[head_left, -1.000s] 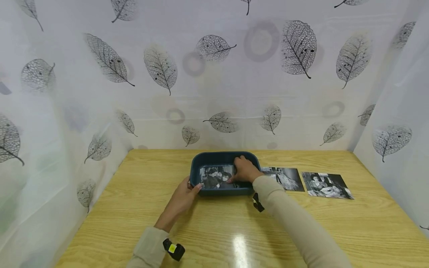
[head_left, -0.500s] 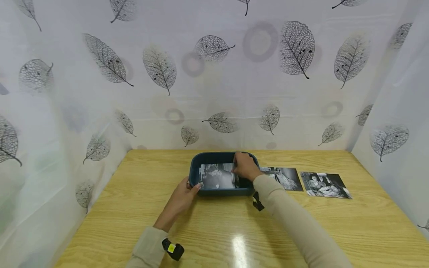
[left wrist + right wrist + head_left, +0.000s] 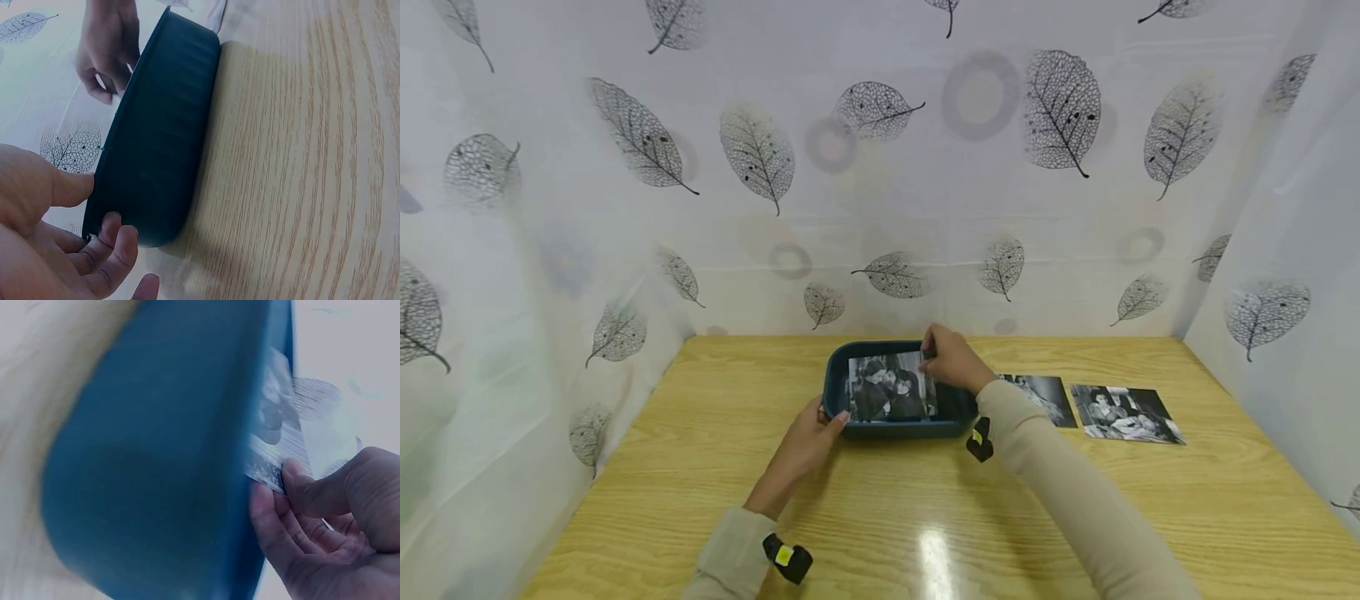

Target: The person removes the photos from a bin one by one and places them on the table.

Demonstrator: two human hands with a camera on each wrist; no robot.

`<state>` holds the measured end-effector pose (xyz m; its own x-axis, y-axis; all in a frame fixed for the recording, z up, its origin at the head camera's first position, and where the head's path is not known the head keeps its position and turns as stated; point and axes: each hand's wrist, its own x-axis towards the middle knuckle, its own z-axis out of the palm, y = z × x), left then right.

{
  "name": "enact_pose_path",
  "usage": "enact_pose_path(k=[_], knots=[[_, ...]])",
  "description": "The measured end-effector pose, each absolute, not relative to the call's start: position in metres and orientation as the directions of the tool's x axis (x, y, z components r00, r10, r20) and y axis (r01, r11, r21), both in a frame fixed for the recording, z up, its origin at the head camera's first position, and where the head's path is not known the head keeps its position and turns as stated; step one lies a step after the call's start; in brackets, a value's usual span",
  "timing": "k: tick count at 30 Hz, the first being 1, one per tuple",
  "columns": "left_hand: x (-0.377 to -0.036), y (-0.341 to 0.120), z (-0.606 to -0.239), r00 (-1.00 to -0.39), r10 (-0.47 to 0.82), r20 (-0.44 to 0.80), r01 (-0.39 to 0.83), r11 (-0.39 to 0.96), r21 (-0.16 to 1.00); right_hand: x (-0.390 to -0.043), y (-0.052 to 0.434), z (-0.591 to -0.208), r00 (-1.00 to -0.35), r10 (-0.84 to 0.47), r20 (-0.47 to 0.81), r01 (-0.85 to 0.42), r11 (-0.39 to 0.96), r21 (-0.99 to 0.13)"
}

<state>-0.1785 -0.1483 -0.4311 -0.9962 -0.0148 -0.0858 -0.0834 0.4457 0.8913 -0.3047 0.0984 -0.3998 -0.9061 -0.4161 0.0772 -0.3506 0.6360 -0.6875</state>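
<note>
One photo [image 3: 886, 390] is rising — apparently coming free | right hand [image 3: 955, 361] pinching its far-right corner | left hand [image 3: 807, 437] clasping bin [image 3: 906, 431] at left

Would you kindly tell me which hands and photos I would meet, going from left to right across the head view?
Left hand, held black-and-white photo, right hand, partly hidden black-and-white photo, fully visible black-and-white photo.

Around tub [image 3: 902, 431]: left hand [image 3: 808, 437] blocks eight o'clock, right hand [image 3: 955, 362] two, right sleeve [image 3: 1075, 492] four, leaf-print sheet [image 3: 887, 217] twelve. Passage over bench [image 3: 752, 371] at nine-to-ten, also six.
</note>
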Motion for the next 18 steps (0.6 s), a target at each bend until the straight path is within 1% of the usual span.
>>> enact_pose_path(k=[4, 7, 12, 18], knots=[[-0.178, -0.148, -0.43, -0.995, -0.019, -0.094, -0.092, 0.459, 0.884, -0.304, 0.109, -0.384, -0.916, -0.398, 0.053, -0.298, 0.584, -0.755], [-0.178, -0.148, -0.43, -0.994, -0.017, -0.105, -0.101, 0.461, 0.882, -0.303, 0.119, -0.371, -0.926, -0.376, 0.041, -0.266, 0.569, -0.778], [-0.177, -0.149, -0.429, -0.994, -0.016, -0.109, -0.104, 0.46, 0.882, -0.3, 0.138, -0.35, -0.937, -0.35, 0.024, -0.234, 0.572, -0.786], [-0.177, -0.149, -0.429, -0.994, -0.007, -0.108, -0.099, 0.452, 0.886, -0.294, 0.167, -0.333, -0.943, -0.331, 0.031, -0.229, 0.579, -0.782]])
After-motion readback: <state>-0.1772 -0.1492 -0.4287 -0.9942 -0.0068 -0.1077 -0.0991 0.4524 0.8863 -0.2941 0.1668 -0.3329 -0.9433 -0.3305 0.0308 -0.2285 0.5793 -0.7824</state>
